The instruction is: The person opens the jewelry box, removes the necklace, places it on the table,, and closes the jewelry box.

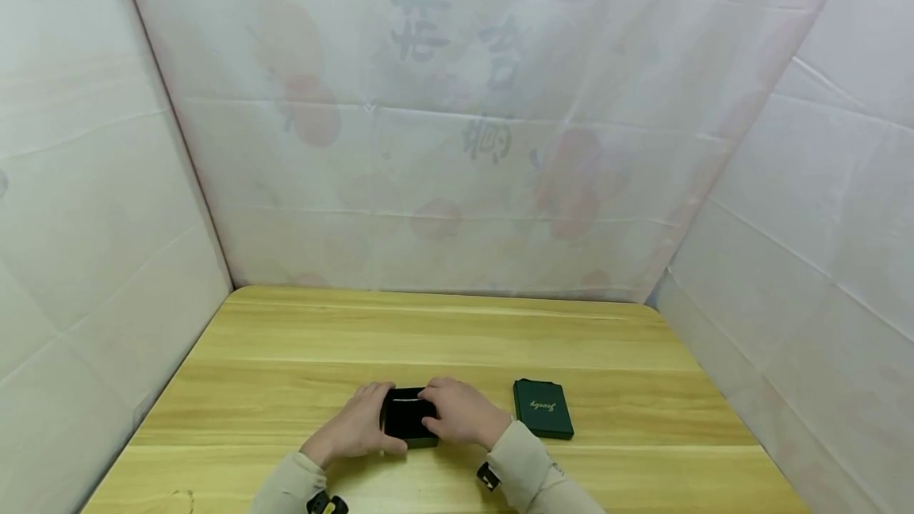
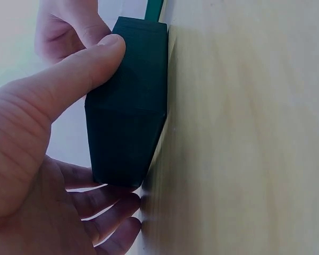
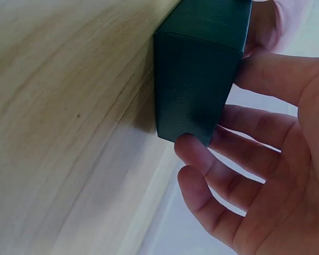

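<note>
Two bare hands flank one dark green box [image 1: 423,443] at the near middle of the desk [image 1: 443,331]. The box stands open at the top; its interior is black, and a pale line crosses the far inner side. Any contents cannot be made out in the dark.

Left hand [image 1: 357,425]: curved round the left end, thumb against the near wall, remaining fingers toward the far corner. The left-wrist view shows the thumb pressed on the green wall and the other fingers slightly spread; where some tips pass behind the box, contact cannot be confirmed.

Right hand [image 1: 466,412]: fingers bent over the right end, thumb at the rim, pinching the wall. The right-wrist view shows the little finger clear of the box. The right rim is largely covered by this hand.

I cannot tell whether the underside rests fully on the desk.

Flat green piece [image 1: 544,409]: lies on the desk, just beyond the right sleeve [image 1: 528,466], with gold lettering. A narrow green strip [image 2: 154,9] in the left-wrist view is cut off by the upper edge; its identity is uncertain.

Left wrist device [image 1: 327,503]: black, partly cropped at the lower edge. Rear cloth [image 1: 443,173]: markings faint, hard to read.
</note>
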Demonstrator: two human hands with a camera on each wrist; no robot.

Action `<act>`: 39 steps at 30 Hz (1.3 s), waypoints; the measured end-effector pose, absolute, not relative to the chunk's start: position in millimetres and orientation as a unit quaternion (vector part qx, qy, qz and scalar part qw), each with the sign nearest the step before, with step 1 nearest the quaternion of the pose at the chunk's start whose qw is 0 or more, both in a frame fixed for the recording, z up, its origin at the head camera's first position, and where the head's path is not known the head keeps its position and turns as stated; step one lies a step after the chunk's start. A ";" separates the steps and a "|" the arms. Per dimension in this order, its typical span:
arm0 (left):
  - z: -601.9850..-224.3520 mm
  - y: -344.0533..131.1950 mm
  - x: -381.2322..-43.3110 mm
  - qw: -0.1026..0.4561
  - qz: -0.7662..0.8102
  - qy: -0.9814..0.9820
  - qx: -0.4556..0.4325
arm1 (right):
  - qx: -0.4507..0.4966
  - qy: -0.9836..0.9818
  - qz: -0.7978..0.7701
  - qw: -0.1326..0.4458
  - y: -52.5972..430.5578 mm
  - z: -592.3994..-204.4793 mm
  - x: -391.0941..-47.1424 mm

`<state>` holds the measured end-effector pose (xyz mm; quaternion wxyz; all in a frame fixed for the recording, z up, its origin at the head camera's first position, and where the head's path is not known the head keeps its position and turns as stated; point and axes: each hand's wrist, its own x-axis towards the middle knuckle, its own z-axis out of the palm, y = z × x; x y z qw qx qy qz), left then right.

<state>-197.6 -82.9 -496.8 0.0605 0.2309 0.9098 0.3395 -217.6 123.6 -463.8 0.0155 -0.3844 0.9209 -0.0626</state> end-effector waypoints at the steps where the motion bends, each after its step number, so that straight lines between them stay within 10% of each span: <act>1: -496.8 -82.9 -197.6 0.059 0.340 0.910 0.231 | -0.382 0.922 -0.061 0.014 123.1 -463.7 -217.3; 39: -494.3 -83.7 -198.1 0.059 0.341 0.911 0.224 | -0.338 0.937 -0.058 0.068 110.1 -463.9 -217.3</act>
